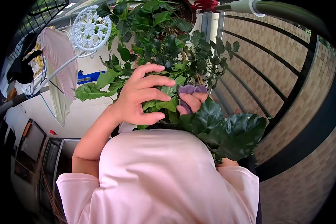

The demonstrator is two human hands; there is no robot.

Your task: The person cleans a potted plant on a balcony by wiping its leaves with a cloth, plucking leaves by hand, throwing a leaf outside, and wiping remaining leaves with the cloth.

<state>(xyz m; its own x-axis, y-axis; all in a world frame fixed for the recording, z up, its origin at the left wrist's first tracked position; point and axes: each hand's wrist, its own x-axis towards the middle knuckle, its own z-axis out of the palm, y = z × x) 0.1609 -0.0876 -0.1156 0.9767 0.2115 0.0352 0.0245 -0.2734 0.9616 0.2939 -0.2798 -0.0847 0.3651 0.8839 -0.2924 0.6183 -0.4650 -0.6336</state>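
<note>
My left hand (pixel 142 93) reaches in over a leafy green plant (pixel 175 71), its fingers curved and spread apart with nothing visibly gripped. Green leaves (pixel 168 106) lie just beneath and between its fingers and thumb. Close by on the right, my right hand (pixel 191 102) has its fingers bent around a purple cloth (pixel 192 89), which lies against the foliage. Large dark glossy leaves (pixel 231 130) cover my right wrist and most of that forearm. Whether the cloth touches a leaf is hidden.
A black metal railing (pixel 257 63) curves along the right side, with a tiled wall beyond it. At upper left stand a white ornate metal stand (pixel 91 29) and hanging pale cloth (pixel 59 63). Behind the plant is a brown pot (pixel 188 15). A blue object (pixel 89 77) lies on the floor.
</note>
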